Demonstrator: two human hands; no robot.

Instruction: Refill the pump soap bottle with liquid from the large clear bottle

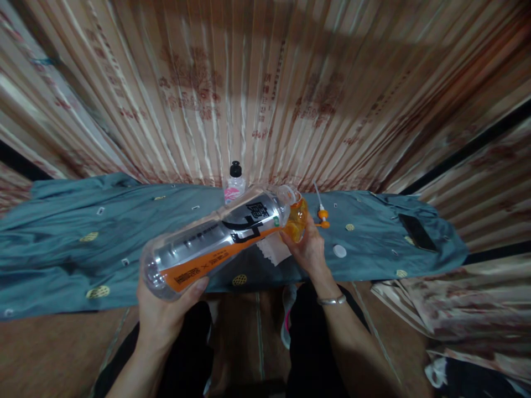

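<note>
My left hand is wrapped round the base of a large clear plastic bottle with an orange and silver label. The bottle is tilted, its neck pointing right and meeting the top of a small amber bottle. That amber bottle is gripped by my right hand, whose wrist bears a silver bracelet. Whether liquid flows between the two cannot be made out. Just beyond my right hand lies an orange pump head with a thin tube. A round white cap rests nearby on the cloth.
A clear bottle with a black top stands at the back of the teal cloth-covered table. White tissue lies under the bottles. A dark phone is on the right. Patterned curtains hang behind the table.
</note>
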